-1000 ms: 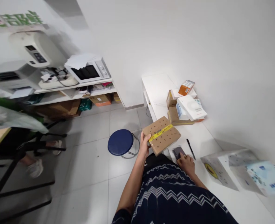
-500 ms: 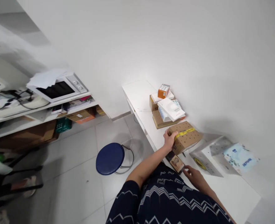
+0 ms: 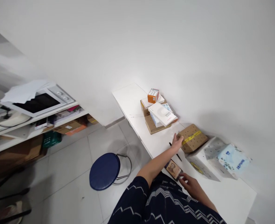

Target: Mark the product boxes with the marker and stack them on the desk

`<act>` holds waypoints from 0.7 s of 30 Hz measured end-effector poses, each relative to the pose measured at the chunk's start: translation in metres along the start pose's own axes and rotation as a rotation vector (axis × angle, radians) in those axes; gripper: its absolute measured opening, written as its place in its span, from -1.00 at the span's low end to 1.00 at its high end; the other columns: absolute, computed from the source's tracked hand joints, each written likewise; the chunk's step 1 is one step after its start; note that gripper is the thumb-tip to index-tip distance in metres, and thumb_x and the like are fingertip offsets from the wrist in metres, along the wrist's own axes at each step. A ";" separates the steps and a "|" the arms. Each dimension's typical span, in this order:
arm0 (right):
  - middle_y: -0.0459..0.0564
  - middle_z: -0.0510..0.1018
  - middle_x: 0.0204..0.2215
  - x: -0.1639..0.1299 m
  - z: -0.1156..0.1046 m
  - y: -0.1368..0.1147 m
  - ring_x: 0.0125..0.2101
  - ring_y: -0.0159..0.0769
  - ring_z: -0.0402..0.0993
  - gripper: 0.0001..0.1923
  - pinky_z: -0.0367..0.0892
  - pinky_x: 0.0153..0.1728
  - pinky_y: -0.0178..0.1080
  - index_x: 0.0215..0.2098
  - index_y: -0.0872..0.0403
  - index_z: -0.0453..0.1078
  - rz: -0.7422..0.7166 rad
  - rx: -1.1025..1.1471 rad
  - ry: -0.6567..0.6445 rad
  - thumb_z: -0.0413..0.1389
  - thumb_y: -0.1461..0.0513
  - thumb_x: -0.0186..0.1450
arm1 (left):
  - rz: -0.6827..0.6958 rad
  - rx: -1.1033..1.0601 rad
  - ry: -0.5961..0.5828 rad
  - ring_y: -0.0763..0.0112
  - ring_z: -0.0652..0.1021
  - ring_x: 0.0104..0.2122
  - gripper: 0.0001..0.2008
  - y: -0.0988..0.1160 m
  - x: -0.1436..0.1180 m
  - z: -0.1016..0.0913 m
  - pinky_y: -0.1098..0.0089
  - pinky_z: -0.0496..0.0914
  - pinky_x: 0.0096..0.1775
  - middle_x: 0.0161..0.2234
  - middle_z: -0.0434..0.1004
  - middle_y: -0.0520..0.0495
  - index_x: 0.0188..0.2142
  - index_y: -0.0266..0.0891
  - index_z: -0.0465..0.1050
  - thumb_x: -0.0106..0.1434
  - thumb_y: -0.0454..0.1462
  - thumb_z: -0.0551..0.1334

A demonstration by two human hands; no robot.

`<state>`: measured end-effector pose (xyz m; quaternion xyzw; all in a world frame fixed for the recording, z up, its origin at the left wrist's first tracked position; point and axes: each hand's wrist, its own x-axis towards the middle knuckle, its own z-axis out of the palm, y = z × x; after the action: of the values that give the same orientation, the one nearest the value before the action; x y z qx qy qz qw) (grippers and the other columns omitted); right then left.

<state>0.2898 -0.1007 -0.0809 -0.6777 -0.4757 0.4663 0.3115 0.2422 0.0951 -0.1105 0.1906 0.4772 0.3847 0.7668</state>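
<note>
No writing can be read: the yellow tape across the perforated cardboard box carries dark print too small to make out, and the white book on the stack of packages shows only a tiny line of text. The small card at the counter edge bears a portrait picture.

Half a second ago the box sat nearer the counter's front edge with the left hand gripping its near end; now it lies further back, close to the wall, just beside the white patterned box and the blue tissue pack. A black pen, hidden by the box before, now shows on the counter.

The left hand rests at the box's near-left corner, fingers spread loosely and touching it rather than clasping it. The right hand, fingers lightly curled, touches the card's near end; whether it pinches the card cannot be told
</note>
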 end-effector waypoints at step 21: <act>0.33 0.26 0.25 0.214 0.003 -0.155 0.27 0.26 0.12 -0.26 0.09 0.20 0.22 0.26 0.11 0.26 -0.304 -0.575 0.210 0.13 -0.02 0.18 | 0.204 -0.389 0.255 0.38 0.61 -0.47 -0.72 0.072 -0.160 -0.193 0.40 0.45 -0.40 -0.32 0.58 -0.09 -0.21 -0.25 0.44 0.12 -0.20 0.40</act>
<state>0.2566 0.1538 -0.0194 -0.7036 -0.6485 0.1890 0.2207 0.0040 0.0027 -0.0604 0.0366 0.4656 0.5657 0.6796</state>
